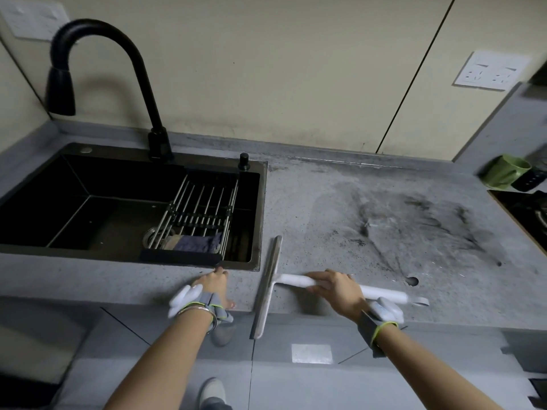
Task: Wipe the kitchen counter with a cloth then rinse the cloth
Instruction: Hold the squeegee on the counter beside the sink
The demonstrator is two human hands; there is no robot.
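Beside the sink (260,214), a squeegee (268,287) is gripped by the right hand (340,292) on the grimy counter (384,232); the left hand (211,287) rests open-fingered at the edge. Wiping seems unfinished; the cloth (196,243) lies in the sink rack (204,208), and probably must be fetched next.

No readable text, label, brand, number or sign is shown anywhere in the view. The white wall socket plate (492,71) at the upper right is marked only with plug openings, and no lettering can be made out on it. The second white plate (33,20) at the upper left is too blurred for anything to be read. A pale rectangular patch (311,353) is seen on the cabinet front below the counter, but nothing legible is carried on it. No print is shown on the squeegee handle (296,281) or the green mug (504,171).
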